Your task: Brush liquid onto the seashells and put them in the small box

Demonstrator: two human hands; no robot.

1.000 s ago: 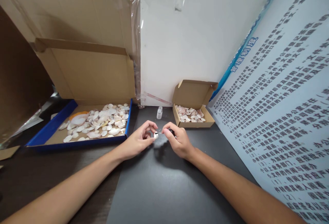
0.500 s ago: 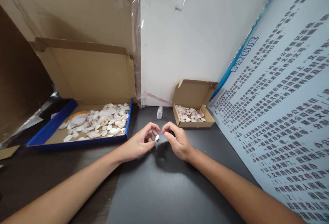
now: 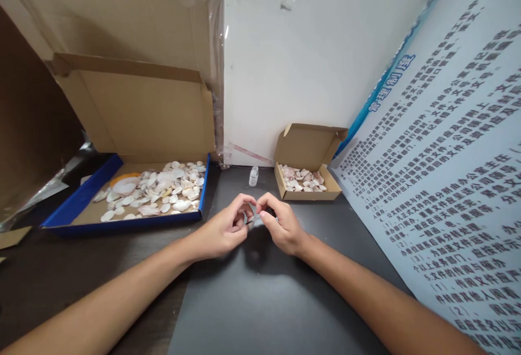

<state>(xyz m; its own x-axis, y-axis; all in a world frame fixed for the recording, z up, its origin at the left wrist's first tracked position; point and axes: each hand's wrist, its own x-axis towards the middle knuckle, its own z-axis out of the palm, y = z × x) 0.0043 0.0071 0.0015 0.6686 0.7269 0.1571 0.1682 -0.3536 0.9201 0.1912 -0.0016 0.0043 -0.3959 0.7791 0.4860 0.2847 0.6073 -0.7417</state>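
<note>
My left hand (image 3: 228, 228) is closed, with thumb and fingers pinching a small shell (image 3: 249, 223). Only a pale sliver and a dark edge of the shell show at the fingertips. Opposite it, my right hand (image 3: 284, 227) is curled, its thumb and forefinger drawn close together. Whatever those right fingertips may hold is too small or hidden to make out. The forefingers of both hands meet or nearly meet above the dark grey mat (image 3: 244, 311). Just beyond the hands, a small clear bottle (image 3: 253, 177) with a white label stands upright.
On the left, an open blue-sided cardboard box (image 3: 81, 195) holds many loose shells (image 3: 163, 189). A smaller open brown box (image 3: 313, 196) with shells stands at the back right. A white wall (image 3: 317, 56) rises behind, and a printed poster (image 3: 448, 181) leans along the right.
The white face of the shell in my left hand has turned mostly out of sight. The forefingers of my two hands have come closer together. The view has shifted slightly.
</note>
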